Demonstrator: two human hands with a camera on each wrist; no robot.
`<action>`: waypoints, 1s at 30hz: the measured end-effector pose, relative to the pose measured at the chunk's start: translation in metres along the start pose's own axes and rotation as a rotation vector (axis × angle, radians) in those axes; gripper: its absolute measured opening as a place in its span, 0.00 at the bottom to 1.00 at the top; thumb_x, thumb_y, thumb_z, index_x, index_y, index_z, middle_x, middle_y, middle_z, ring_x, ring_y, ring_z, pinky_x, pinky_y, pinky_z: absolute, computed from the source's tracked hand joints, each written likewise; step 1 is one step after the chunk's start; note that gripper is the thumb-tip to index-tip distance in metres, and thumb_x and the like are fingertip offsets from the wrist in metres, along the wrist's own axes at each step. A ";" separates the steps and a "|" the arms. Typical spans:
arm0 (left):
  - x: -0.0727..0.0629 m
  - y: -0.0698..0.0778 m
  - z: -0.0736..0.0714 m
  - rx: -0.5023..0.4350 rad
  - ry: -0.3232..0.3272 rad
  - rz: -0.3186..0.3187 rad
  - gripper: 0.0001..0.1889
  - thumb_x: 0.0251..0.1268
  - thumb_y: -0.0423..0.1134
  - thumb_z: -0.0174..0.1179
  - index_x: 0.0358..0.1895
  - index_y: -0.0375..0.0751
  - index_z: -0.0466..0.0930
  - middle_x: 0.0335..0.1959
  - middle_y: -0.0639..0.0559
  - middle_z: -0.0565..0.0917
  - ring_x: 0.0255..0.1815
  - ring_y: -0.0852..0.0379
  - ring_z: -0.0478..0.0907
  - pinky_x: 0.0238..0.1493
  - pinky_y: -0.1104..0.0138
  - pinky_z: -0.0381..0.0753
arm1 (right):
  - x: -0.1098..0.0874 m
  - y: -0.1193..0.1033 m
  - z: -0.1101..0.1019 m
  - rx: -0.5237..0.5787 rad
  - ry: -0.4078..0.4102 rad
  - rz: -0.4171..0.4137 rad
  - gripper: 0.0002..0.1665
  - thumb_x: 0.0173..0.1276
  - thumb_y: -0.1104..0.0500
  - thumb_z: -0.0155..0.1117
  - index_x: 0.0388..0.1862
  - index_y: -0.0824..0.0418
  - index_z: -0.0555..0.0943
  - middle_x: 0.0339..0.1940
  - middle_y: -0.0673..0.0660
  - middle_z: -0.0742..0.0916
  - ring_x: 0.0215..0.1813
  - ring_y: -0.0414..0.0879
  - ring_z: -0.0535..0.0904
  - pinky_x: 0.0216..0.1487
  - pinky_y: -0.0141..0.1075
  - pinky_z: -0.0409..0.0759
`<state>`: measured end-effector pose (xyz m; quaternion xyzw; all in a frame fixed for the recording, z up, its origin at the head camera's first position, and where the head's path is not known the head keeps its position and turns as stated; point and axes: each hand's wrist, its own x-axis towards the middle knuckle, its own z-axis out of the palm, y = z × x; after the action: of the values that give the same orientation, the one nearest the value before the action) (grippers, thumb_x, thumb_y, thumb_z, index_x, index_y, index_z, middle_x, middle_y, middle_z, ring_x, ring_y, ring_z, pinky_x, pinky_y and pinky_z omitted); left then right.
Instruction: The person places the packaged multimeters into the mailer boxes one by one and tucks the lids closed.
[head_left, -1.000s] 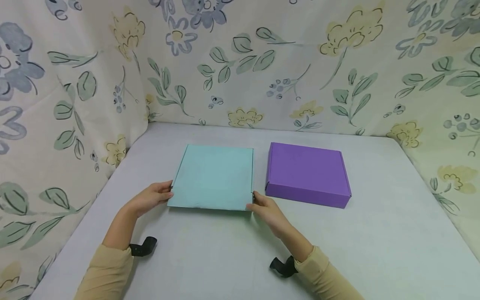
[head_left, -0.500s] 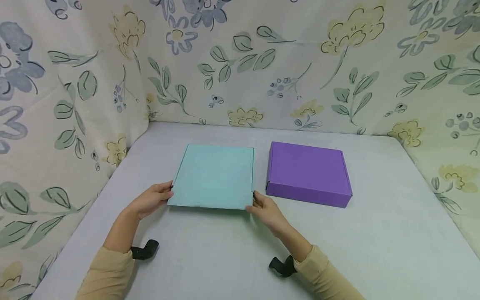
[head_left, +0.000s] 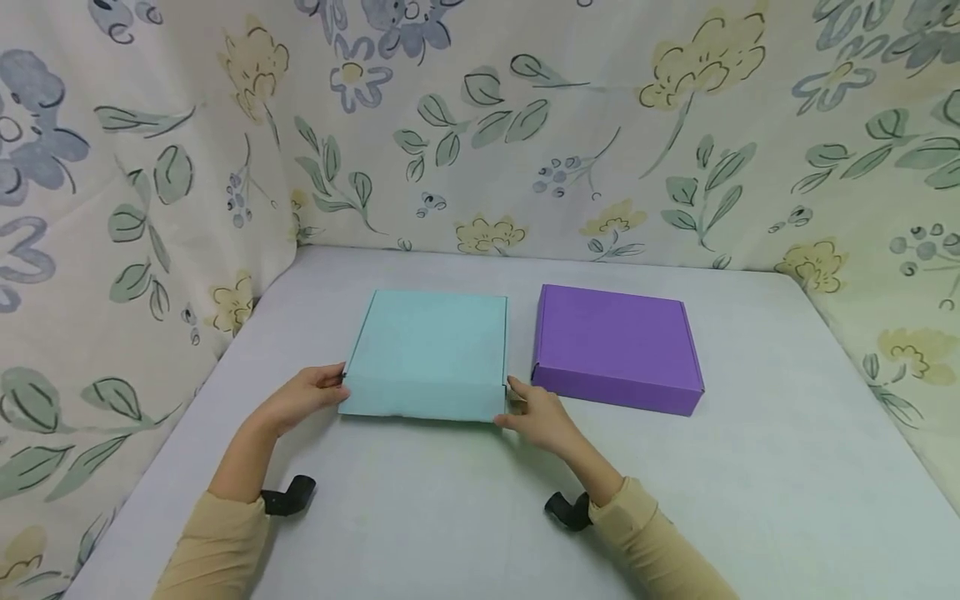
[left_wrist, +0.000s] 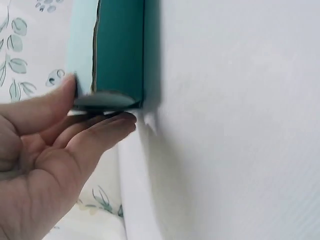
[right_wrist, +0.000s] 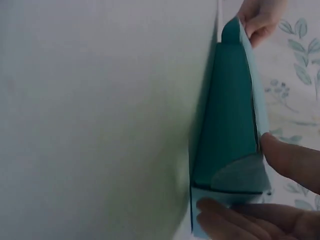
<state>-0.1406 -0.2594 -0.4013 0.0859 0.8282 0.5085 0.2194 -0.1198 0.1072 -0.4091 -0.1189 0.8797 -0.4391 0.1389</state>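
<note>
A flat light-teal cardboard box lies on the white table, its lid down and its front flap slanting out toward me. Under the flap, the right wrist view shows the darker teal front with a rounded tab at the near end. My left hand holds the box's front left corner, thumb at the flap's edge and fingers along the side. At the front right corner my right hand does the same, its thumb on the flap and its fingers below by the side wall.
To the right stands a closed purple box, close beside my right hand. A flowered cloth hangs behind and left of the table. Black wrist cameras sit at both cuffs.
The teal box's front flap has bent downward along its crease. My right hand has shifted slightly right, its fingers more spread; the left has barely moved. The purple box stays put.
</note>
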 end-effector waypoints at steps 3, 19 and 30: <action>-0.001 0.001 -0.007 0.062 0.002 0.036 0.38 0.69 0.31 0.57 0.72 0.19 0.44 0.71 0.22 0.52 0.71 0.27 0.52 0.68 0.41 0.59 | 0.006 0.001 -0.005 -0.025 0.018 -0.033 0.43 0.63 0.55 0.71 0.72 0.69 0.65 0.64 0.71 0.75 0.58 0.65 0.78 0.48 0.46 0.82; 0.014 0.001 -0.021 0.188 -0.037 0.150 0.50 0.56 0.33 0.70 0.74 0.25 0.44 0.75 0.29 0.45 0.73 0.29 0.48 0.70 0.46 0.55 | 0.032 0.012 -0.010 0.069 -0.171 -0.218 0.59 0.57 0.62 0.75 0.78 0.67 0.48 0.80 0.61 0.44 0.78 0.56 0.42 0.70 0.50 0.62; 0.019 -0.001 -0.014 0.088 0.021 0.101 0.53 0.51 0.24 0.70 0.74 0.24 0.41 0.74 0.28 0.46 0.73 0.33 0.52 0.64 0.59 0.65 | 0.038 0.005 -0.002 0.235 -0.087 -0.021 0.68 0.48 0.76 0.75 0.79 0.64 0.41 0.80 0.61 0.41 0.77 0.55 0.46 0.70 0.44 0.63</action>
<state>-0.1640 -0.2643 -0.4017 0.1320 0.8467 0.4827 0.1809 -0.1569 0.0991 -0.4171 -0.1303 0.8140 -0.5348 0.1853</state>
